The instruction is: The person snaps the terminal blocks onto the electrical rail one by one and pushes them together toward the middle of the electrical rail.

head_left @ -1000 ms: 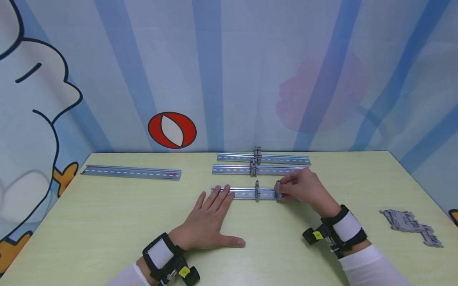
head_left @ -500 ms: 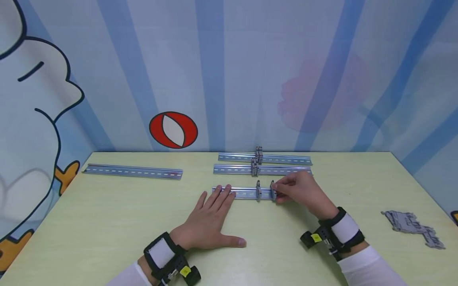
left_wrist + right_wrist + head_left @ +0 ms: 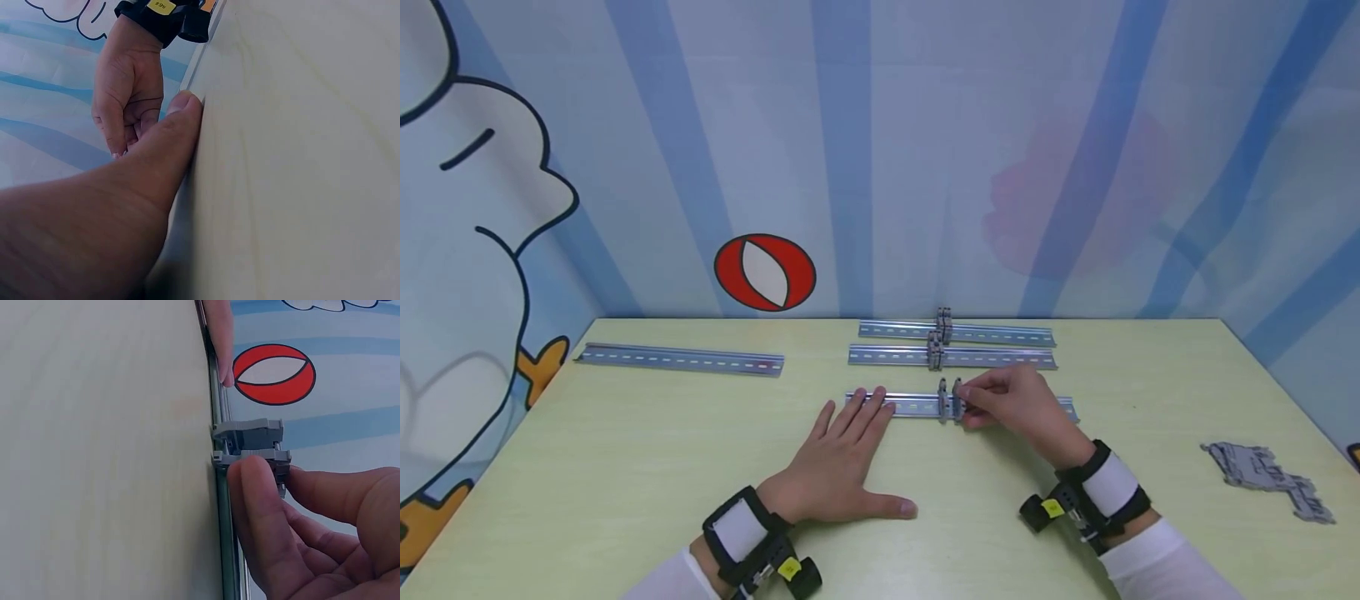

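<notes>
the grip of the right hand [image 3: 1024, 410] is drawn in to a pinch, thumb and fingertips on a thin grey plastic block [image 3: 273, 454] that stands upright across a long silvery metal rail [image 3: 916, 407] with pale slots. just to its left on the same rail stands a second thin grey plastic block [image 3: 258, 436], also upright, a narrow gap between the two. farther left, the left hand [image 3: 837, 477] has hold of nothing: its straight, spread fingers lie over the rail's left part, thumb held out to the side over the pale yellow wooden surface [image 3: 625, 467]. behind, roughly parallel, lie a middle slotted metal rail [image 3: 883, 356] and a back slotted metal rail [image 3: 1000, 335], each bearing a small upright cluster of grey blocks. well apart to the left lies a fourth slotted metal rail [image 3: 681, 360], slightly slanted. toward the right edge rests a flat heap of grey pieces [image 3: 1247, 467]. beyond the back edge rises a blue-striped backdrop [image 3: 917, 167].
</notes>
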The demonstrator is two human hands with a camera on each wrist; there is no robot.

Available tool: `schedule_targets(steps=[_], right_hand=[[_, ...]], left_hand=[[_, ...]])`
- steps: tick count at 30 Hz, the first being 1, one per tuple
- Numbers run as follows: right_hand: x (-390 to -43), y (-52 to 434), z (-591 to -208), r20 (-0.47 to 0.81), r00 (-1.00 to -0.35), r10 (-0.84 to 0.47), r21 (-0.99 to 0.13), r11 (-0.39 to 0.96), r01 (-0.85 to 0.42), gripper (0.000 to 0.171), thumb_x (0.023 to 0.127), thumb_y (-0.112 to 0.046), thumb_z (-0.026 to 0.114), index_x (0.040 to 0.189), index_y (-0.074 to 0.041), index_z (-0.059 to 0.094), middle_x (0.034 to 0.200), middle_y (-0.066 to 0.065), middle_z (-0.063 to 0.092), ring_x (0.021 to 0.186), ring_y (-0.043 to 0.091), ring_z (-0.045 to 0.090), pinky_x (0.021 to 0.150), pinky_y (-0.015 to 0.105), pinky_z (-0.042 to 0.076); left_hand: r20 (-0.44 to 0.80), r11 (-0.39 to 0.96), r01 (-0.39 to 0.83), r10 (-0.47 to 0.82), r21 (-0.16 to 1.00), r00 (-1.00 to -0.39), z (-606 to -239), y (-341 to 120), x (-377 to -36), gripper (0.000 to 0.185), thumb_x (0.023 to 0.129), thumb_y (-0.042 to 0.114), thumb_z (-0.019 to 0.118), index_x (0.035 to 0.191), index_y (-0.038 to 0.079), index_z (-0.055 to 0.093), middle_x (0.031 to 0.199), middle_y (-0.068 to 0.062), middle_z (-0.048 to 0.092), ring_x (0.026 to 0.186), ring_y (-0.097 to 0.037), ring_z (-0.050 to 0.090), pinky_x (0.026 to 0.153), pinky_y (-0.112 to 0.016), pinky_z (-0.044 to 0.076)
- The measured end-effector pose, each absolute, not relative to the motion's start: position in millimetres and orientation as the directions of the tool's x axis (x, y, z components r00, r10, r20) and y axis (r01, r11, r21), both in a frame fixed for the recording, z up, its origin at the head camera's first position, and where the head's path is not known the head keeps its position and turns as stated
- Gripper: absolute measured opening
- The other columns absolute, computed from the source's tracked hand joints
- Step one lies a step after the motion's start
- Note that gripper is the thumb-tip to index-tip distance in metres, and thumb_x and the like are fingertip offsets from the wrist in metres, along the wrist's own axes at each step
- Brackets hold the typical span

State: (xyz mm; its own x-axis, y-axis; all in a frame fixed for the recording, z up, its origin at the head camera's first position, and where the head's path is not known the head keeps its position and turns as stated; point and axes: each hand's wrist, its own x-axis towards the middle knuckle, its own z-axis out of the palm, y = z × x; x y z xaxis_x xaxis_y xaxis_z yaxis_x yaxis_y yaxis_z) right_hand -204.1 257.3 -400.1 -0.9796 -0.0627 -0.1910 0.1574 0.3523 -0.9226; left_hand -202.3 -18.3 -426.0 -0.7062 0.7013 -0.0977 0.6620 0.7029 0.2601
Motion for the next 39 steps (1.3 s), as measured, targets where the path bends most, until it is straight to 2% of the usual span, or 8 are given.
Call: schedule_targets(steps=[10,17,24,33,39], right_hand=[[-203.7,249.6,-403.5,-0.156,-0.985,-0.07,-0.933,0.337,0.124,0.023,0.095,-0.016,0.065,0.109,0.0,0.072,0.088,0.013,0.074,0.079,0.024,0.073,0.072,0.032,0.059],[-203.2,243.9,-403.0,-0.169,-0.985,-0.037,-0.928,0.342,0.146,0.022,0.094,-0.015,0.066,0.107,0.001,0.072,0.085,0.013,0.074,0.075,0.023,0.072,0.07,0.033,0.059],[-202.7,238.1,-402.0,-0.171,-0.985,-0.018,-0.922,0.355,0.154,0.023,0.095,-0.02,0.065,0.109,-0.003,0.072,0.085,0.009,0.075,0.078,0.021,0.074,0.074,0.029,0.058],[-198.6,232.8,-401.4,-0.149,-0.989,-0.02,-0.938,0.319,0.135,0.023,0.094,-0.018,0.067,0.107,0.0,0.072,0.088,0.012,0.075,0.08,0.021,0.074,0.073,0.029,0.058],[-199.5,234.0,-396.9,-0.186,-0.982,-0.031,-0.926,0.339,0.165,0.02,0.093,-0.017,0.067,0.104,-0.001,0.073,0.087,0.011,0.075,0.079,0.021,0.074,0.074,0.03,0.058]], left_hand=[[-0.096,0.693,0.664,0.708,0.281,-0.699,-427.6,-17.6,-203.2,0.121,0.071,0.092,0.041,0.158,0.015,0.008,0.165,-0.003,-0.004,0.151,-0.026,-0.005,0.118,-0.059,0.001],[-0.096,0.692,0.66,0.708,0.293,-0.699,-425.8,-17.6,-202.8,0.12,0.072,0.09,0.044,0.158,0.013,0.01,0.165,-0.004,-0.002,0.151,-0.027,-0.003,0.117,-0.059,0.001],[-0.096,0.692,0.661,0.708,0.29,-0.7,-423.8,-17.4,-202.4,0.12,0.072,0.089,0.045,0.158,0.013,0.01,0.165,-0.005,-0.001,0.151,-0.027,-0.002,0.117,-0.06,0.002],[-0.095,0.689,0.664,0.711,0.292,-0.697,-424.9,-16.9,-203.5,0.12,0.071,0.09,0.044,0.158,0.013,0.011,0.165,-0.005,0.0,0.151,-0.028,-0.003,0.117,-0.061,0.001],[-0.103,0.695,0.652,0.704,0.301,-0.703,-425.8,-17.2,-203.1,0.121,0.071,0.091,0.043,0.158,0.014,0.011,0.165,-0.004,-0.002,0.151,-0.027,-0.003,0.117,-0.06,0.0]])
